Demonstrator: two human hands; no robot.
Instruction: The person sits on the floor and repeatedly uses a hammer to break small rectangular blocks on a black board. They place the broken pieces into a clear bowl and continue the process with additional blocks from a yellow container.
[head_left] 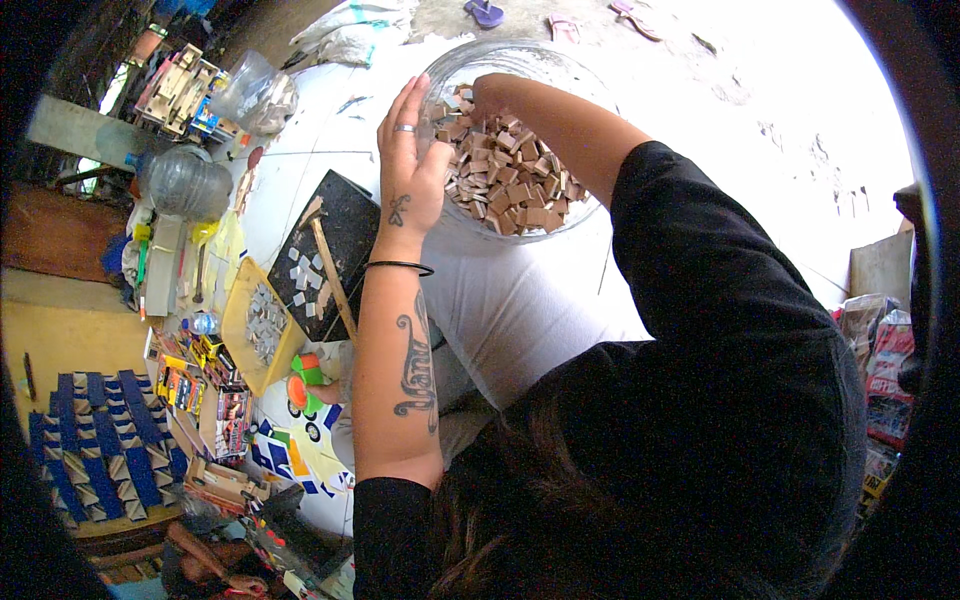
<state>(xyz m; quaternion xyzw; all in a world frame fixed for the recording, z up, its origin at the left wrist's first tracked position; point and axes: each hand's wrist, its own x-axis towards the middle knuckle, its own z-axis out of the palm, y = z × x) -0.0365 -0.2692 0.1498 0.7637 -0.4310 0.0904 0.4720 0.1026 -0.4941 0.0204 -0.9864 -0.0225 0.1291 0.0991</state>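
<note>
A round clear plastic tub (560, 235) stands in front of me with a heap of small flat brown pieces (520, 180), like cut wood, inside. My left hand (410, 150) lies along the tub's left side, its fingers stretched out flat against the wall and its thumb toward the rim. Over the far rim area my right hand (490, 97) reaches into the tub; its fingers are hidden behind the wrist and among the pieces. Left of my forearm a hammer (330, 262) rests across a black slab (345, 215) with small grey and tan pieces on it.
A yellow tray (245, 345) of grey pieces sits beside the slab. Farther left are clear plastic jars (187, 182), toy wooden vehicles (180, 95) and blue-topped blocks (100, 440). Sandals (484, 13) lie at the far edge. Another person's arm (215, 560) shows at lower left.
</note>
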